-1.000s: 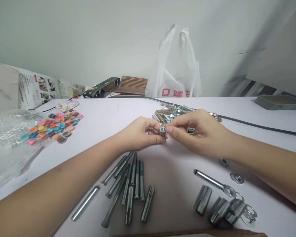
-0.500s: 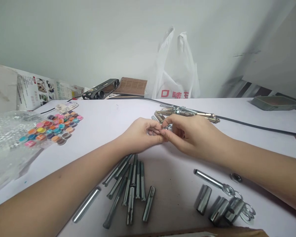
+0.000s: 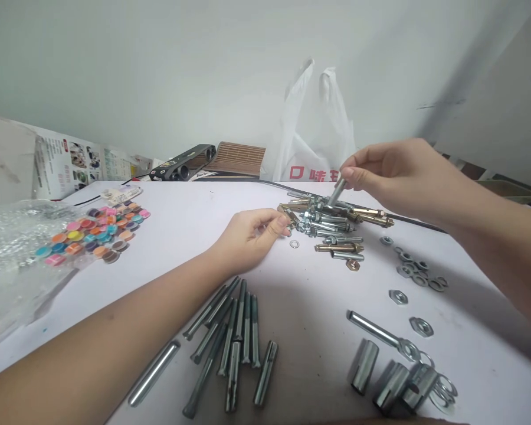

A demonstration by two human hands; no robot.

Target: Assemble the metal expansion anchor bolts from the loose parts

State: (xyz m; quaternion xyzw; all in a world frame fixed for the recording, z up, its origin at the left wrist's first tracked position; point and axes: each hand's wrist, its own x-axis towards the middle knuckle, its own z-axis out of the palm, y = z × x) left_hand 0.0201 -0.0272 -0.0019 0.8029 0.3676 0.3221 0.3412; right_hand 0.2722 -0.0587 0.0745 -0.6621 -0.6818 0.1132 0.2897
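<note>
My right hand (image 3: 380, 168) is raised over the far pile, its thumb and fingers pinching the upper end of a slim silver metal sleeve (image 3: 337, 192). The sleeve tilts down toward silver and gold expansion bolts (image 3: 330, 221). Just left of that pile, my left hand (image 3: 256, 233) is closed in a pinch; whatever lies between its fingertips is too small to make out. A thin washer (image 3: 294, 244) lies beside those fingertips. Nearer to me are several loose cone-ended bolts (image 3: 223, 330) and a slotted sleeve (image 3: 266, 373).
Loose nuts (image 3: 420, 326) and washers (image 3: 420, 277) lie on the right, above short wide sleeves (image 3: 365, 367) and a long rod (image 3: 376, 327). Colourful discs (image 3: 101, 230) and clear plastic wrap (image 3: 13, 254) are at left. A white plastic bag (image 3: 316, 147) stands behind, near a black cable (image 3: 265, 184).
My right hand has left my left hand and moved up and right, now carrying the silver sleeve. The pile and nuts it covered are visible. My left hand has barely moved.
</note>
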